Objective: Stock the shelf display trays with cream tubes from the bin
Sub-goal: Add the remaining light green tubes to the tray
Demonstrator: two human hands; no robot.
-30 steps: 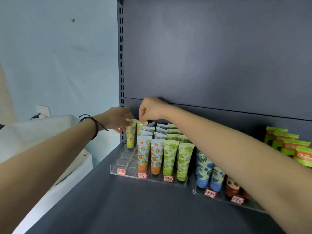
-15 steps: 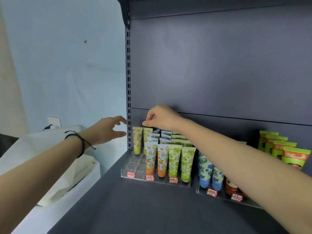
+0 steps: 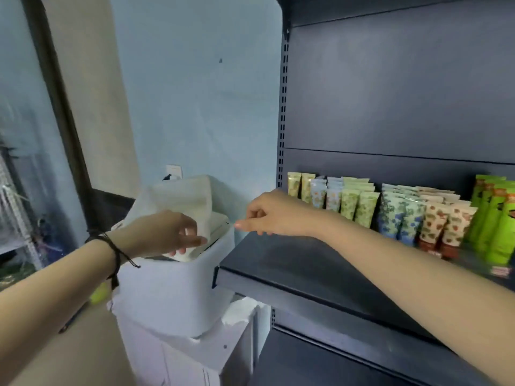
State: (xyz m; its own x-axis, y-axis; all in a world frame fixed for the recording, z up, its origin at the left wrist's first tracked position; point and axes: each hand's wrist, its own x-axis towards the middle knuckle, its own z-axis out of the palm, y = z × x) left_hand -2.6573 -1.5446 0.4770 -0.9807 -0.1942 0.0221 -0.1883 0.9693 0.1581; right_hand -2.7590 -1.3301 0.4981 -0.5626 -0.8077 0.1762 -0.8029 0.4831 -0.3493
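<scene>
Rows of cream tubes (image 3: 338,197) stand upright in display trays at the back of the dark shelf (image 3: 295,263), yellow-green ones at the left, then orange, green, blue and red patterns. The white bin (image 3: 172,291) stands left of the shelf, with a white bag liner (image 3: 178,196) rising out of it. My left hand (image 3: 164,232) hovers over the bin's mouth, its fingers loosely curved at the liner's edge and no tube in them. Over the shelf's left front corner, my right hand (image 3: 269,215) is loosely curled and holds nothing. The bin's contents are hidden.
Tall green boxes (image 3: 496,218) stand at the shelf's far right. A white cabinet (image 3: 195,358) carries the bin. The perforated shelf upright (image 3: 282,112) runs between bin and shelf. A wall socket (image 3: 174,171) sits behind the bin.
Both hands have left the tubes at the back of the tray and pulled left. My left hand now sits over the bin. The view has swung left and down.
</scene>
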